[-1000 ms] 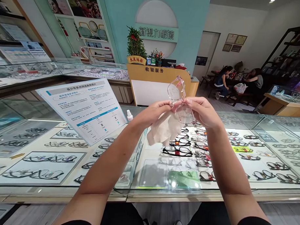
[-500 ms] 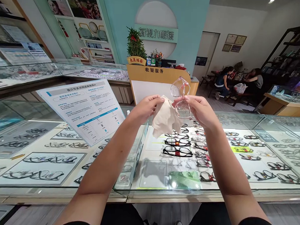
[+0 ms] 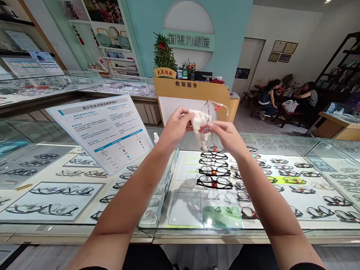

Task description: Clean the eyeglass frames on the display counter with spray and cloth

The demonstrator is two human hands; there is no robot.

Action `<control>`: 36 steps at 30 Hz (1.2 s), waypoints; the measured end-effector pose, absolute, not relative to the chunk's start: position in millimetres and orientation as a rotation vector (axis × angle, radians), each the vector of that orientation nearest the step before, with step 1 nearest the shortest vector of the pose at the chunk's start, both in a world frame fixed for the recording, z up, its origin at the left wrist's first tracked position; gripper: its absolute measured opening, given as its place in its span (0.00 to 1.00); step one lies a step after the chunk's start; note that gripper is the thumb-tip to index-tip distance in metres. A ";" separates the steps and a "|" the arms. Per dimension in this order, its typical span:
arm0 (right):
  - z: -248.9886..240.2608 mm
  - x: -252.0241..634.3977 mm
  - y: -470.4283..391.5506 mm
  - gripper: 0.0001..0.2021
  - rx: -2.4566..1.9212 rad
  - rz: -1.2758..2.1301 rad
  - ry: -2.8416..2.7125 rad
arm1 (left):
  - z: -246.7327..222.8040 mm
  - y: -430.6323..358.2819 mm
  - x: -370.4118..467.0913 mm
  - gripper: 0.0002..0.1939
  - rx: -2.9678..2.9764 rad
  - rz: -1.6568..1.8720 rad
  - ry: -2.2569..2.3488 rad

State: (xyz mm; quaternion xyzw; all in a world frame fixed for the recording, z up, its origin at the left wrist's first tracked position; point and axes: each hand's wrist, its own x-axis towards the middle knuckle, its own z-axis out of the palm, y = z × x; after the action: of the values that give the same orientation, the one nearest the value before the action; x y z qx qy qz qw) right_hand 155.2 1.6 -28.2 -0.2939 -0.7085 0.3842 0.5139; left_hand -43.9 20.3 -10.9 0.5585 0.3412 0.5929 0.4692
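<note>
Above the glass display counter [image 3: 117,238], a person's left hand [image 3: 177,125] is pinching a white cloth [image 3: 197,119], and the right hand [image 3: 226,137], just to its right, is grasping clear eyeglasses [image 3: 208,110] between thumb and fingers. Half a second ago both lenses were showing; now the eyeglasses are standing nearly edge-on, an arm pointing right. The cloth, hanging wide before, is bunching smaller beside them.

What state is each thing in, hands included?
White fabric cloth: bunched, held up
Clear-framed eyeglasses: held up, nearly edge-on
Left hand: pinching the cloth
Right hand: gripping the eyeglasses
White rectangular printed sheet: unfolded, print showing
Small white bottle: partly hidden
Black-framed eyeglasses: lined up inside glass display case
</note>
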 end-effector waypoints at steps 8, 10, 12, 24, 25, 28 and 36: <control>-36.2 148.3 8.2 0.26 -0.654 0.971 -1.715 | -24.3 22.0 -41.1 0.11 1.766 1.617 0.867; -36.5 148.1 9.6 0.28 -0.630 0.979 -1.724 | -23.7 20.0 -39.3 0.11 1.800 1.625 0.829; -35.5 148.6 9.6 0.28 -0.617 0.983 -1.730 | -23.0 19.1 -37.6 0.13 1.817 1.653 0.784; -33.3 149.0 5.9 0.22 -0.446 1.200 -1.694 | -34.9 29.7 -28.8 0.35 1.427 1.731 0.574; -33.7 149.2 6.4 0.22 -0.450 1.207 -1.686 | -35.2 30.2 -29.0 0.34 1.421 1.727 0.580; -34.2 149.9 7.3 0.23 -0.459 1.205 -1.687 | -34.5 29.0 -29.5 0.32 1.453 1.763 0.620; -34.8 154.3 10.6 0.23 -0.470 1.168 -1.748 | -24.9 14.1 -28.0 0.36 1.589 1.709 0.653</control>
State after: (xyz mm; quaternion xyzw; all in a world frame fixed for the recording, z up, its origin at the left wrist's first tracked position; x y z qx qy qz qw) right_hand 154.3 10.6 -34.8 -0.1920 -0.7145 0.4776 0.4739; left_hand -28.0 14.1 -24.9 0.6138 0.2523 0.6603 0.3516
